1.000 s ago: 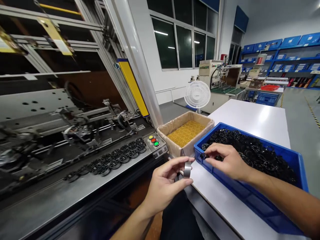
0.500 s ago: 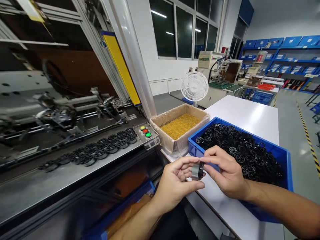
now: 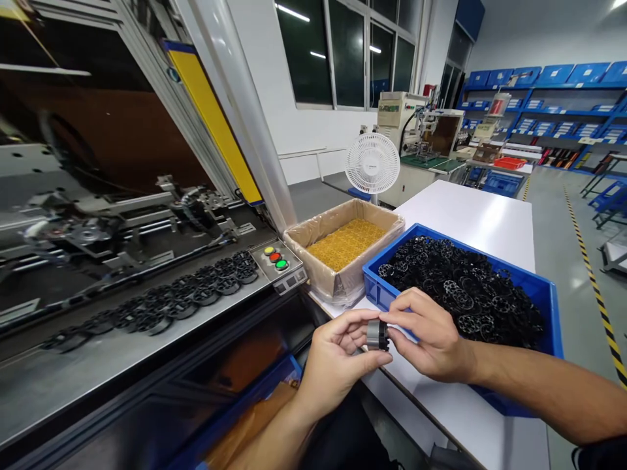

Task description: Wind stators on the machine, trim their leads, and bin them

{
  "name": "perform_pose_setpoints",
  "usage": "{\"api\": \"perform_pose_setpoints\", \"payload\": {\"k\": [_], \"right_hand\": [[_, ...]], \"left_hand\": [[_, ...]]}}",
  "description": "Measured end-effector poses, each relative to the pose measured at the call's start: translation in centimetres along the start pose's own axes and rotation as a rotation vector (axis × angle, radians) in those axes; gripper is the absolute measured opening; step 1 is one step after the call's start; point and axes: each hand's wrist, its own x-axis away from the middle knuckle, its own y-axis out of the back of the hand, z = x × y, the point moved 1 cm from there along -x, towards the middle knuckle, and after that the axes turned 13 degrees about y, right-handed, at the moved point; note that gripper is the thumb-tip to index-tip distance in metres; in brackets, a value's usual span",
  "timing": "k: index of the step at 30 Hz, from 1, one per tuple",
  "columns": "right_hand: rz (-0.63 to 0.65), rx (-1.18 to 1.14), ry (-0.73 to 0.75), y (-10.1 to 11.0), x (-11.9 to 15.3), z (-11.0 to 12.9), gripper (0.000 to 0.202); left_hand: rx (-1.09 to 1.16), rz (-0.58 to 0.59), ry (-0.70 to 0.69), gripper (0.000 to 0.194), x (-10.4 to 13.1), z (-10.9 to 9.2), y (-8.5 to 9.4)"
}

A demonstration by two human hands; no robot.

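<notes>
Between my two hands is a small ring-shaped part (image 3: 376, 335), with a smooth grey metal band on one side and a black toothed edge on the other. My left hand (image 3: 337, 356) is closed round the grey side, thumb below and fingers above. The fingertips of my right hand (image 3: 428, 336) pinch the black edge from the right. Just beyond my right hand stands a blue bin (image 3: 556, 320) heaped with black round plastic parts (image 3: 458, 287). Rows of similar black ring parts (image 3: 183, 297) lie on the machine's metal ledge (image 3: 122, 365) to the left.
A plastic-lined carton (image 3: 337, 287) of yellow-gold pieces (image 3: 347, 243) stands beside the bin on the white table (image 3: 480, 212). A control box (image 3: 278, 264) with coloured buttons sits at the ledge's end. A white fan (image 3: 373, 164) stands behind. The machine frame, with its yellow bar (image 3: 213, 124), rises at left.
The view has turned slightly to the right. Both hands keep hold of the ring-shaped part, which has turned a little between the fingers.
</notes>
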Motion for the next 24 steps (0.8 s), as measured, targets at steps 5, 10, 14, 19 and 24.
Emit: {"api": "perform_pose_setpoints", "payload": {"k": [5, 10, 14, 19, 24], "right_hand": [[0.101, -0.013, 0.099, -0.1, 0.3, -0.4, 0.053], [0.203, 0.105, 0.182, 0.0, 0.6, -1.0, 0.046], [0.238, 0.094, 0.228, -0.1, 0.7, -0.9, 0.035], [0.238, 0.096, 0.244, -0.9, 1.0, -1.0, 0.032], [0.281, 0.254, -0.209, 1.8, 2.8, -7.9, 0.04]], "left_hand": [[0.008, -0.036, -0.033, 0.046, 0.1, 0.0, 0.4], [0.051, -0.026, 0.037, 0.054, 0.3, 0.0, 1.1], [0.023, -0.024, 0.095, 0.055, 0.3, 0.2, 1.4], [-0.092, -0.053, 0.031, 0.051, 0.7, 1.0, 1.7], [-0.382, -0.126, -0.078, 0.043, 1.2, 1.2, 3.0]]}}
